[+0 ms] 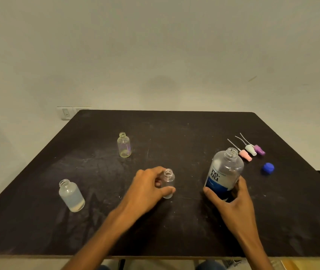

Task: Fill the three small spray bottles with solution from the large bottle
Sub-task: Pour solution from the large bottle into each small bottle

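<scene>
1. Centrally, near the front edge of the dark table (194,133), the left hand (147,189) grips a small clear bottle (168,182); thumb on its near side, fingers curled round the far side; bottle upright on the tabletop, neck open, contents too faint to judge
2. Right hand (233,201) holds the large bottle (224,172) low on its body, thumb across the blue label, fingers wrapped behind; bottle uncapped, tilted a little toward the right edge, base hidden by the hand so cannot tell if it rests on the table
3. Large bottle sits right of centre, well apart from the bottle in the left hand
4. Second small bottle (71,195), frosted, stands alone toward the front left corner; neck open, a shallow layer of liquid at the bottom
5. Third small bottle (124,145), clear, stands further back, left of centre; neck open, nearly empty with a trace at the base
6. Three spray tops lie side by side toward the right edge, dip tubes pointing to the far edge: pink spray top (245,154), white spray top (250,149), purple spray top (259,149); pink one just beside the large bottle's neck
7. Blue cap (268,168) lies nearer the right edge, just in front of the spray tops
8. Wall switch plate (65,113) shows behind the far left corner
</scene>
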